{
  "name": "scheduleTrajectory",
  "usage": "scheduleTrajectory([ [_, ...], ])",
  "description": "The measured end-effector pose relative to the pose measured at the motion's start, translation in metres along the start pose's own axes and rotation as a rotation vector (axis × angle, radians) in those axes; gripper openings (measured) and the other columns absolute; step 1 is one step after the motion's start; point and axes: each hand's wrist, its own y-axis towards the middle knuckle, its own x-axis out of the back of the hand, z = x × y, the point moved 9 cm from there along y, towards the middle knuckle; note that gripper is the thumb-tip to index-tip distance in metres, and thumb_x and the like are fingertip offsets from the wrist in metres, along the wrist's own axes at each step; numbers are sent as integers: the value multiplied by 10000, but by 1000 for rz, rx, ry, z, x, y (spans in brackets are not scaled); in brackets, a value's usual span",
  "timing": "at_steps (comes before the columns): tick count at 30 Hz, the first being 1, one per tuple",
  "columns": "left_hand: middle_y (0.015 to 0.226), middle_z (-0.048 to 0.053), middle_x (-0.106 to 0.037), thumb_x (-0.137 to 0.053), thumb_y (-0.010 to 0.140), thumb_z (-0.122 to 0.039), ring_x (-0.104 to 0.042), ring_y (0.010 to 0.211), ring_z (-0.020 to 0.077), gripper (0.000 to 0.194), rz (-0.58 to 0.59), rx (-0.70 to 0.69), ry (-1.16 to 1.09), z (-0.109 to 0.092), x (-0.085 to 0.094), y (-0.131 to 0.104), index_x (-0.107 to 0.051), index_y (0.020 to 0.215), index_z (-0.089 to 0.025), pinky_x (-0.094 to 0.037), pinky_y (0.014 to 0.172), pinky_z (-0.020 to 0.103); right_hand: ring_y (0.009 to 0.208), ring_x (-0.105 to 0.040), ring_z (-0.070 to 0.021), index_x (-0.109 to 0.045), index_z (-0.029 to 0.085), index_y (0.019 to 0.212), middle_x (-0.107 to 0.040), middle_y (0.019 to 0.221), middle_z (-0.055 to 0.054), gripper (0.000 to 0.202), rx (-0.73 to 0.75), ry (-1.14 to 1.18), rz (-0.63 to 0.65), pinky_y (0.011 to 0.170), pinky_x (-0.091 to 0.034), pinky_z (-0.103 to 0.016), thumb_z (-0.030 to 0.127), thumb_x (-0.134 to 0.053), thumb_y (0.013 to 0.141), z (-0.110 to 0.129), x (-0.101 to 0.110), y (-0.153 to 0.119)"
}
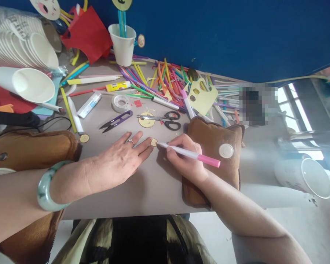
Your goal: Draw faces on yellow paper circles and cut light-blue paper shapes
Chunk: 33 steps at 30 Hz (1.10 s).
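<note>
My right hand (188,161) grips a white plastic marker with a pink end (189,153), its tip at a small round yellow paper disc (154,142). My flattened left hand (119,157) steadies the disc on the grey tabletop (143,194). Black-handled metal scissors (165,119) lie across a larger yellow paper smiley face (146,123).

The marker (191,154) is smooth plastic, the disc (154,142) matt paper; the scissors (165,119) have metal blades and plastic handles; the counter (154,200) looks matt.

Deep-blue partition (214,36), grey tabletop (154,194), pale floor (305,223), bright window (294,101) (at far right, blurred)
</note>
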Motion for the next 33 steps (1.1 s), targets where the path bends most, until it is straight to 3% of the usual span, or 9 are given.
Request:
scheduleTrajectory([
  [10,1616,146,-280,-558,881,-159,-267,1475,364,707,-59,-12,-4,0,-4,-4,-299,1539,-161,-304,1164,556,517,-590,-119,-544,238,740,-655,626,38,89,-12,-3,28,512,-486,-233,209,-608,795,-1,-3,0],
  [21,1560,150,-387,-466,908,-112,-324,1439,367,607,-1,7,-16,-1,5,4,-361,1505,-115,-318,1149,557,512,-579,-112,-539,235,740,-646,622,44,93,17,-7,24,500,-464,-225,194,-610,783,0,-2,-1],
  [33,1613,132,-296,-508,898,-136,-267,1474,364,668,-13,-1,-7,0,-1,0,-308,1536,-153,-307,1164,558,493,-575,-108,-542,229,713,-644,600,39,97,10,1,44,488,-458,-222,191,-607,774,3,-2,0],
])
